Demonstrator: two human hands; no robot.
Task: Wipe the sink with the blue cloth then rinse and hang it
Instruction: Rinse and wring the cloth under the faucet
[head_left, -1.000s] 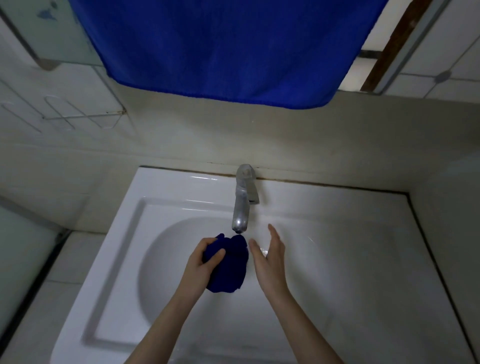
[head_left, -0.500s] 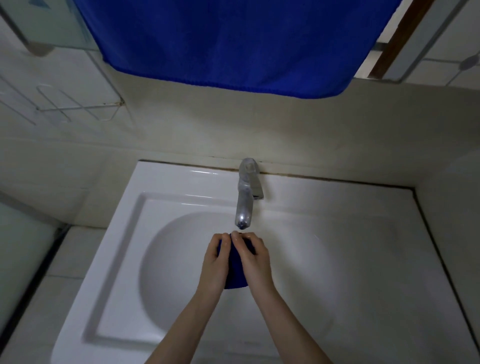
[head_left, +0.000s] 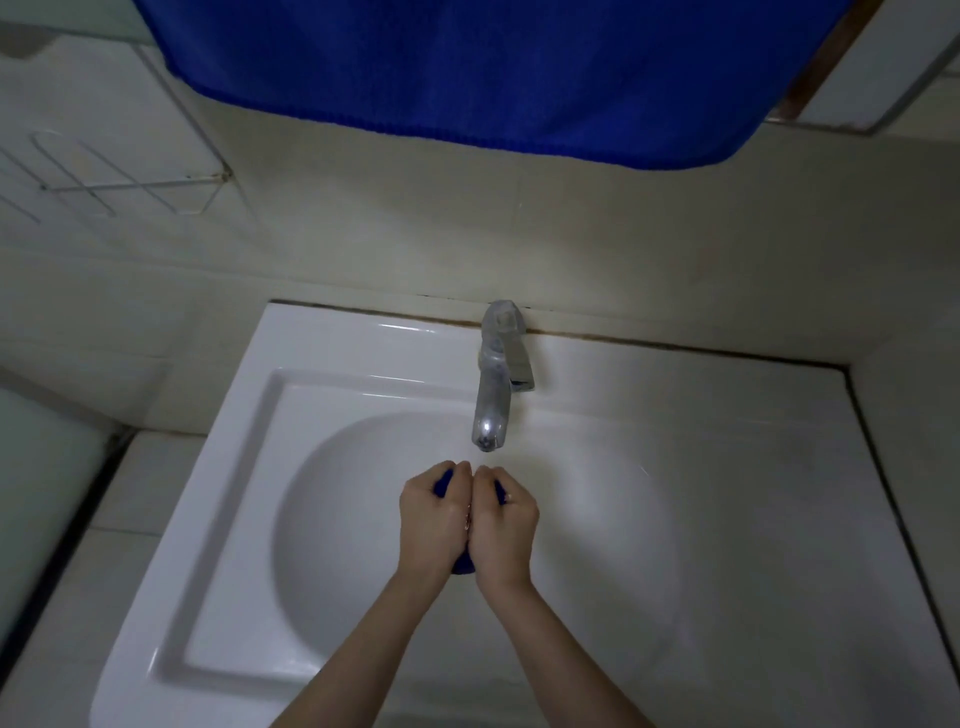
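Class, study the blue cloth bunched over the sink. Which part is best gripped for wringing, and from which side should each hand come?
Probably the bunched middle of the blue cloth: left hand from its left, right hand from its right, fingers curled over the top. It is wadded into a small lump near the faucet, so opposed side grips squeeze it evenly.

Two bare hands and forearms, seen from the head camera

The left hand (head_left: 434, 512) and the right hand (head_left: 504, 519) are uncovered, and so are the left forearm (head_left: 374, 639) and the right forearm (head_left: 561, 649) — both slim and bare from the wrist to the lower edge of the view. One right finger shows a small pale glint (head_left: 509, 497) — too small to tell ring from nail. The dim light hides finer marks.
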